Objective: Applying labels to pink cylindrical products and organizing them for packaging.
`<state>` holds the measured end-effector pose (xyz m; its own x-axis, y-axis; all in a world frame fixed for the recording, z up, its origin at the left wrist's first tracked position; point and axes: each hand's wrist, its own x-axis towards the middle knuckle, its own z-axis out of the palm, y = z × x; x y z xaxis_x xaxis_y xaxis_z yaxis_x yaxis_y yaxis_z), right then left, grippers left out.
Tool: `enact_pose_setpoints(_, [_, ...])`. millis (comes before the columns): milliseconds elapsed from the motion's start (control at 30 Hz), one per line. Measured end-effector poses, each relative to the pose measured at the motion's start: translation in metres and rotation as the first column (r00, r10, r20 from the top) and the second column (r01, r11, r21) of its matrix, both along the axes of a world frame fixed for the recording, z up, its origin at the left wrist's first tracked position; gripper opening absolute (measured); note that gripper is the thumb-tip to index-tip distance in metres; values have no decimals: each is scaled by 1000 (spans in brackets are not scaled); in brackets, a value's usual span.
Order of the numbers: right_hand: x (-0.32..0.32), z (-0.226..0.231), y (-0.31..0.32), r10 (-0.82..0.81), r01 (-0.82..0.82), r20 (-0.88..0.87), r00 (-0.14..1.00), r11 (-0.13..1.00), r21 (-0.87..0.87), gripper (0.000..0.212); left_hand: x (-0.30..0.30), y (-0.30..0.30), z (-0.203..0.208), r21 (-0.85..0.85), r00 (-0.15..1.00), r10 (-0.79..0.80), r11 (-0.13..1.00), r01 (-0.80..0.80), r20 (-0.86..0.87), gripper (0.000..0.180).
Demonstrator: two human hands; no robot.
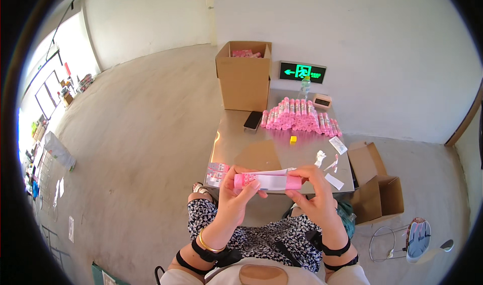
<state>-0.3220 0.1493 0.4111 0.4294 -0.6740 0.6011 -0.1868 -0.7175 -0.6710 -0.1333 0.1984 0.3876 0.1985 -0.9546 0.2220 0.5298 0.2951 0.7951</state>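
Observation:
Held level over the near edge of the table, a pink tube (pixel 293 183) spans both of my hands. A white label (pixel 271 183) with pink print at its left end lies around its middle, and a strip of it stands loose along the far side. My left hand (pixel 233 200) grips the left end, thumb pressed on the label. With thumb and fingers, my right hand (pixel 317 195) pinches the right end. A small pile of pink printed labels (pixel 217 170) lies on the table by my left hand. Farther back is a heap of several pink tubes (pixel 297 115).
On the metal table (pixel 236 134) stand a tall cardboard box (pixel 245 81), a clear bottle (pixel 305 88) and a small pink clock-like device (pixel 322 101). A black phone (pixel 252 120), a yellow cube (pixel 293 139) and paper scraps (pixel 334 181) lie there. An open carton (pixel 377 197) sits to the right.

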Motion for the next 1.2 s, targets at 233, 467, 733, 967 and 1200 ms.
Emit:
enact_pose_setpoints(233, [-12,6,34,125,-274,323,938,839,470,30,-3,27,19,-129,984,-62,988,84,166,19])
enact_pose_setpoints(467, [-24,18,55,113,-399,468,876,715,574,27,-7,39,26,-167,975,-133,972,164,179,20])
enact_pose_setpoints(733, [-31,19,63,66,-335,439,896,747,574,23,-5,49,41,-72,922,-325,935,346,211,21])
enact_pose_setpoints(967, [-37,18,62,121,-367,422,898,735,570,21,-7,44,36,-103,919,-331,928,358,213,17])
enact_pose_setpoints(1200, [-36,17,59,113,-351,402,909,728,589,23,-17,43,34,-80,963,-203,972,219,176,12])
